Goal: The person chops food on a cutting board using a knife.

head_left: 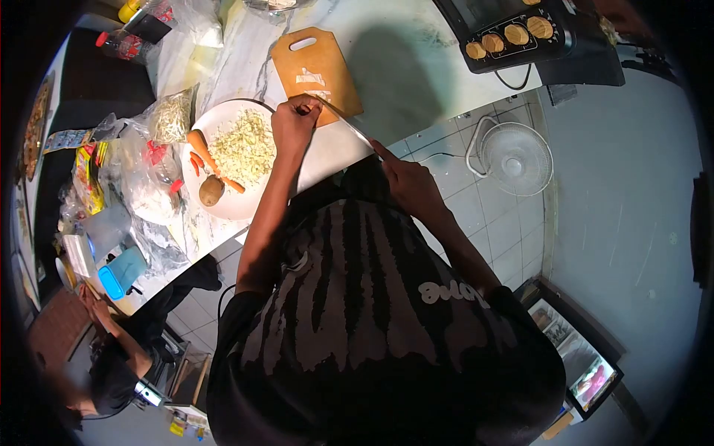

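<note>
1 knife in R fingers, tip nr L fingers

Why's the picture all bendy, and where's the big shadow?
Head view: black rounded corners and bowed edges suggest a wide lens. Head view again: a big soft shadow darkens the pale marbled table beside the tan wooden cutting board, while the round white plate looks brightly lit.

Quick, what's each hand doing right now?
Left hand: curled over the tan, rectangular wooden cutting board; anything held cannot be told.
Right hand: closed, holding a long, thin, silver metal knife.
</note>
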Motion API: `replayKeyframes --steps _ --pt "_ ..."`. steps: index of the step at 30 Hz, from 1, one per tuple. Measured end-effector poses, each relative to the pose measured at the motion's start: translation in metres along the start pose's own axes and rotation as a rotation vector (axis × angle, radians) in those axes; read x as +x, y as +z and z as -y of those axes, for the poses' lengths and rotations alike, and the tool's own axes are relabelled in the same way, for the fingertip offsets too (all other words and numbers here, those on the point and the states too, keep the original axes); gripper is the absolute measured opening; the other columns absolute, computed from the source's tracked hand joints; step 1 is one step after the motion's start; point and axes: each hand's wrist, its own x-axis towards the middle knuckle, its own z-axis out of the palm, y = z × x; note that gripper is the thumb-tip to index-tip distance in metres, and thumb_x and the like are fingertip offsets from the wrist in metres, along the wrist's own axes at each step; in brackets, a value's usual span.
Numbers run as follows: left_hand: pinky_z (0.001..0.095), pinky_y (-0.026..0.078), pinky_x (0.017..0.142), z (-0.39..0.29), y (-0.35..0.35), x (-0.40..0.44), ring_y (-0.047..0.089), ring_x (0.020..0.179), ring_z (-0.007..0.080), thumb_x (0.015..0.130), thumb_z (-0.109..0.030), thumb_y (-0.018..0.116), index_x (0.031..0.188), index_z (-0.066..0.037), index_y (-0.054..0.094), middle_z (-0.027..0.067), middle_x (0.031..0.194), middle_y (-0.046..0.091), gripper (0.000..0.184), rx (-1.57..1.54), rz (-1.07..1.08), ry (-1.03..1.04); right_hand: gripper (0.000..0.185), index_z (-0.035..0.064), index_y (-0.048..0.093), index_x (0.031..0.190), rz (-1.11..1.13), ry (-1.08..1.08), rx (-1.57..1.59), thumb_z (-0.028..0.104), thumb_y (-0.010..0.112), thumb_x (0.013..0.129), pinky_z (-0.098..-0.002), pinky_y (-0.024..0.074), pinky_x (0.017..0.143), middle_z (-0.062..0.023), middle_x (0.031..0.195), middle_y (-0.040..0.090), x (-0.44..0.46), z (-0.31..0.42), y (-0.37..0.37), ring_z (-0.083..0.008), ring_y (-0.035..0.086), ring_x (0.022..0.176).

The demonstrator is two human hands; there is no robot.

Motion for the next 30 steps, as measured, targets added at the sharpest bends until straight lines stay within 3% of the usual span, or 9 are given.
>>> replayKeyframes --steps 5,14,26,30 --pt "0.028 0.05 0.06 0.001 -0.002 0.003 0.065 0.061 0.0132 0.082 -0.016 0.081 0.093 -0.01 0.08 0.0056 0.071 0.072 0.013 0.021 0.03 0.001 0.052 0.0336 0.038 0.154 0.012 -0.02 0.004 0.023 0.047 0.104 -0.0515 0.0525 0.07 -0.0244 0.074 0.064 0.004 -0.007 -0.001 -0.0426 0.067 0.074" --pt "0.0279 0.049 0.059 0.001 -0.001 0.004 0.063 0.059 0.012 0.082 -0.016 0.082 0.092 -0.005 0.078 0.0049 0.07 0.071 0.015 -0.043 0.007 -0.001 0.057 0.0333 0.029 0.158 0.039 -0.021 -0.33 0.023 0.043 0.104 -0.0514 0.0543 0.069 -0.0191 0.079 0.065 0.005 -0.011 0.007 -0.038 0.068 0.071" --pt "0.0304 0.05 0.062 -0.008 -0.002 0.002 0.064 0.063 0.0144 0.079 -0.022 0.085 0.102 -0.011 0.075 0.004 0.071 0.068 0.027 0.027 -0.015 -0.081 0.055 0.0342 0.031 0.157 0.043 0.029 -0.22 0.027 0.043 0.104 -0.0515 0.0538 0.07 -0.0201 0.08 0.064 0.002 -0.009 0.009 -0.0382 0.067 0.073" --pt "0.0306 0.05 0.062 -0.007 -0.003 0.003 0.065 0.063 0.015 0.078 -0.021 0.086 0.101 -0.011 0.074 0.0044 0.071 0.068 0.028 0.026 0.008 -0.069 0.058 0.0371 0.032 0.156 0.027 0.002 -0.042 0.021 0.045 0.103 -0.0508 0.0549 0.068 -0.0208 0.078 0.065 0.007 -0.019 0.009 -0.0383 0.068 0.072"
